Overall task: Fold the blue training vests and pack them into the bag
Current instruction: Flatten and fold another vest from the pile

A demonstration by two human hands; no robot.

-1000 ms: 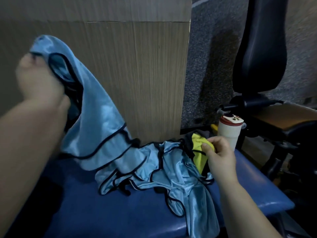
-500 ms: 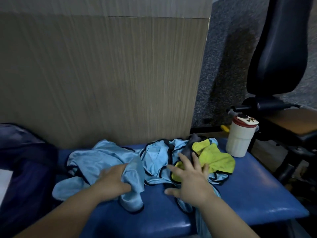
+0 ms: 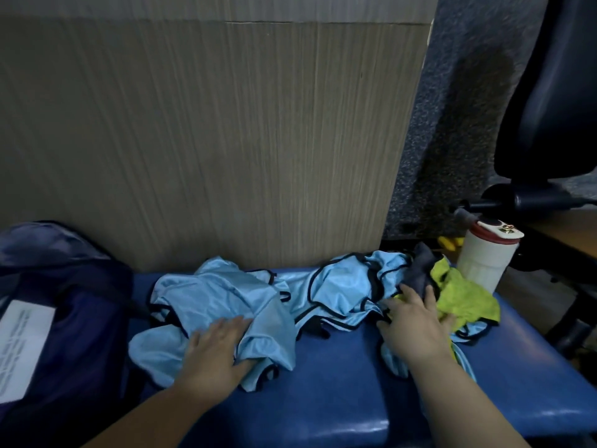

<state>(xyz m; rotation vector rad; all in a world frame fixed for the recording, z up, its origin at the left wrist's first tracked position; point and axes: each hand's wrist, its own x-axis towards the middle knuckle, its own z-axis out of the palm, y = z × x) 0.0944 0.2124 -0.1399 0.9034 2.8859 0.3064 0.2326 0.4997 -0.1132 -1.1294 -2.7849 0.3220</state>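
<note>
On the bench (image 3: 339,386) — left hand (image 3: 214,349) presses one vest (image 3: 226,292), right hand (image 3: 413,328) the pile (image 3: 342,289).

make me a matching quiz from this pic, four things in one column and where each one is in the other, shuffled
Things:
1. bag
2. bottle
3. yellow cloth
4. left hand

Places:
A. next to the bottle, by the right hand
B. far left of the bench
C. resting on a crumpled blue vest
D. right end of the bench

Pairs: 1-B, 2-D, 3-A, 4-C
</note>
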